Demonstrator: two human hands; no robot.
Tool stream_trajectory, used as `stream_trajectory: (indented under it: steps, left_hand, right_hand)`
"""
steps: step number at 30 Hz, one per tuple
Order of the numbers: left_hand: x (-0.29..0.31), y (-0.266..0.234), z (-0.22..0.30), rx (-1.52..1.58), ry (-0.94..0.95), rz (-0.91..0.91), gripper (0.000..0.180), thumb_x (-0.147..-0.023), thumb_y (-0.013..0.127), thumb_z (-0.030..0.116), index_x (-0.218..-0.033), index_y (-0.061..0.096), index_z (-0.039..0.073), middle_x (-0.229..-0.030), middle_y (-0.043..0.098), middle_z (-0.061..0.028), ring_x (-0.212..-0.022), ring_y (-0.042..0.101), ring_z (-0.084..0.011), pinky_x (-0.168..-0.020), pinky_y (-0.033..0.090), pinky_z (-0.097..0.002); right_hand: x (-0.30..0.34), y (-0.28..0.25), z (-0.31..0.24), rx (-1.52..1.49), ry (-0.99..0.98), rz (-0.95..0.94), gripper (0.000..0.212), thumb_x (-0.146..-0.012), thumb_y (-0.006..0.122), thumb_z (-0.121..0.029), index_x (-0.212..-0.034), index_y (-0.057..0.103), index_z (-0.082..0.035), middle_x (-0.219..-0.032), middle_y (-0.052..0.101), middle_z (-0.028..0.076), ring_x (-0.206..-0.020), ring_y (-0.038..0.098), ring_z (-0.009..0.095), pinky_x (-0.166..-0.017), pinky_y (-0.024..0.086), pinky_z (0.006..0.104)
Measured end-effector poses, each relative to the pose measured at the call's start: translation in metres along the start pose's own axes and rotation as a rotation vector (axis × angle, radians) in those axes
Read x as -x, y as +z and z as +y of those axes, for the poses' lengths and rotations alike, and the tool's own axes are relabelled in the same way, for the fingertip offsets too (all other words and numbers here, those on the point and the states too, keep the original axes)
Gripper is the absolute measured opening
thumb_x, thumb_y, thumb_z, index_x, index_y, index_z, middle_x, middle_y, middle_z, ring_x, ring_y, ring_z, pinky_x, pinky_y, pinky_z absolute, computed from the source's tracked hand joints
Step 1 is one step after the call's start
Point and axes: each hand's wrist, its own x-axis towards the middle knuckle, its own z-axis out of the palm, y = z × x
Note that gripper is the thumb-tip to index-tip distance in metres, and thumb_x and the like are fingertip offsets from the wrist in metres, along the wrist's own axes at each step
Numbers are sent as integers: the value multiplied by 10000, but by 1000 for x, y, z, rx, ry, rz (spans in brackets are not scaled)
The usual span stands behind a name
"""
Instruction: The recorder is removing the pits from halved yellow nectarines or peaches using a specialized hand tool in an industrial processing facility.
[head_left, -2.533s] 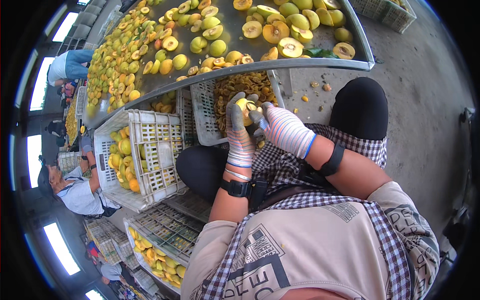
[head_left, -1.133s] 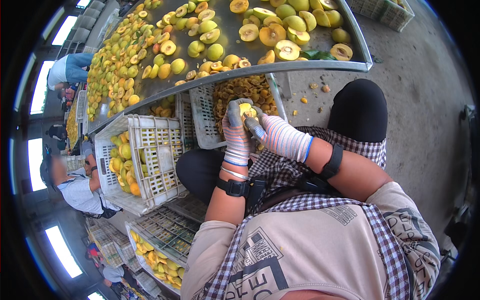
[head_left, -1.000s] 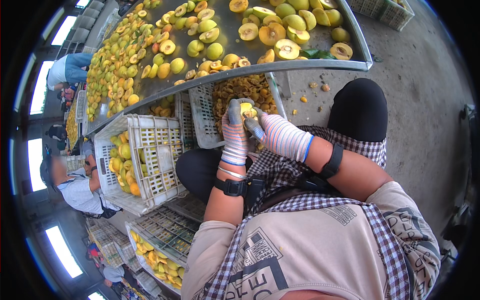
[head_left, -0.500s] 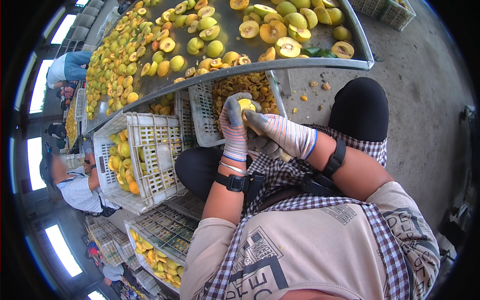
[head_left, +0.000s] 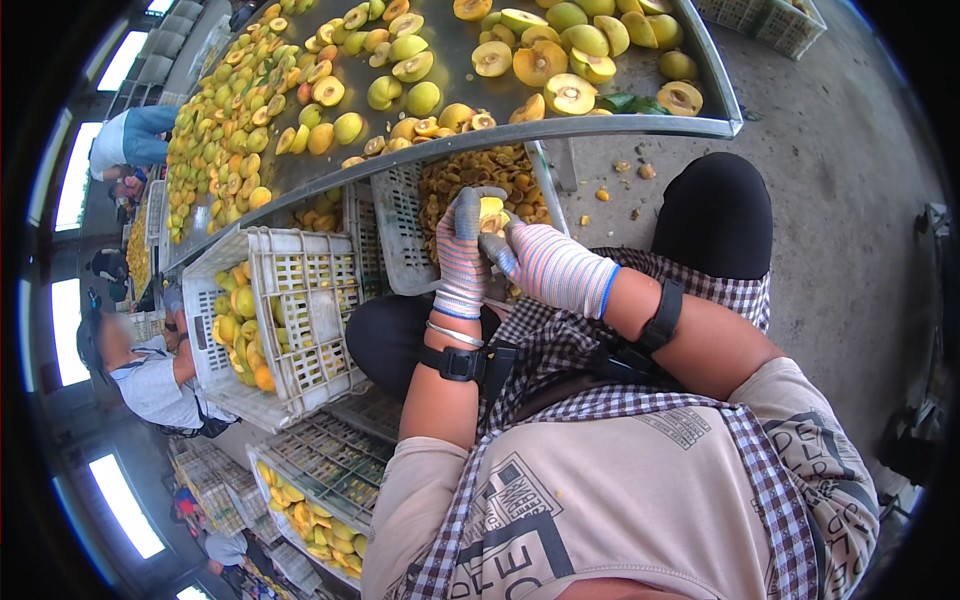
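While a cut yellow fruit (head_left: 491,210) is clasped in the striped knit-gloved left hand (head_left: 462,238), its near side is touched by the matching right hand (head_left: 545,260), grip unclear.

A fruit-processing workshop: halved fruit (head_left: 540,62) across a metal table (head_left: 620,125), plastic crates (head_left: 240,402), concrete floor (head_left: 830,220), co-workers (head_left: 150,385).

left hand (head_left: 463,255) upright, fingers (head_left: 488,192) curled; right hand (head_left: 555,265) angled leftward, close beside

The gloved left grip (head_left: 463,238) holds a yellow fruit (head_left: 491,213), and the right grip (head_left: 548,264) meets it. Beyond them lies a crate (head_left: 397,232) of fruit pieces, below a metal counter (head_left: 620,126). Left of the grip, a white crate (head_left: 310,238) tilts.
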Motion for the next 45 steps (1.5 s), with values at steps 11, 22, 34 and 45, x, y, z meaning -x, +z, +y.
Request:
stream_trajectory:
  steps: [11, 22, 34, 45]
  left_hand:
    - [10, -75, 69, 10, 5, 355, 454, -904, 478, 483, -1126, 554, 94, -882, 668, -97, -542, 555, -115, -485, 461, -222]
    - [13, -146, 154, -352, 546, 912, 474, -875, 596, 294, -1252, 429, 60, -1107, 556, -120, -861, 578, -198, -745, 498, -314]
    - [-10, -16, 35, -1120, 670, -26, 271, -761, 690, 218, -1005, 670, 101, -1062, 599, -101, -968, 571, -315, -875, 458, -399]
    - [-176, -11, 96, -1632, -74, 208, 571, -802, 619, 420, -1279, 487, 135, -1281, 506, -153, -1172, 493, -304, -986, 402, -388]
  right_hand:
    - [-11, -3, 3, 543, 95, 64, 395, -781, 585, -124, -1146, 498, -2, -938, 618, 188, -817, 643, 325, -649, 529, 406]
    - [-11, -5, -6, 326, 94, 15, 365, -798, 637, -270, -1044, 538, -20, -930, 628, 175, -892, 618, 330, -761, 508, 407]
    - [-10, -4, 11, 367, 162, -144, 326, -770, 641, -241, -967, 573, 10, -827, 652, 183, -820, 638, 338, -698, 520, 418]
    - [-9, 3, 9, 367, 150, -200, 352, -795, 610, -265, -1016, 566, 7, -866, 656, 183, -846, 640, 335, -719, 520, 419]
